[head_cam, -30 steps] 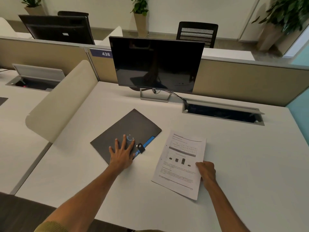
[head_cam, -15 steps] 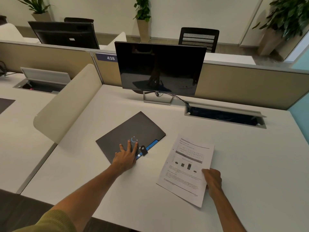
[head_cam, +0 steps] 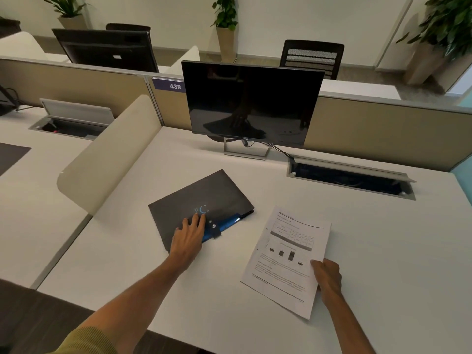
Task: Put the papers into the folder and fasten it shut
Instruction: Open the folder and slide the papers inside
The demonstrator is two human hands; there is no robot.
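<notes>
Lying closed, folder (head_cam: 204, 200) diagonally far-right

A purple label (head_cam: 168, 85) on the partition behind the worktop carries the white number "438". The lower bezel of the monitor (head_cam: 251, 103) bears the brand "DELL" in small letters. The printed sheet of paper (head_cam: 288, 259) holds lines of text, a table and a bar chart, all too small to read. The dark folder (head_cam: 201, 200) shows a blue curved logo with tiny marks, illegible.

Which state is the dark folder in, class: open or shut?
Shut: the folder lies flat, cover down, under the left hand. Whether its strap is snapped, cannot tell.
</notes>
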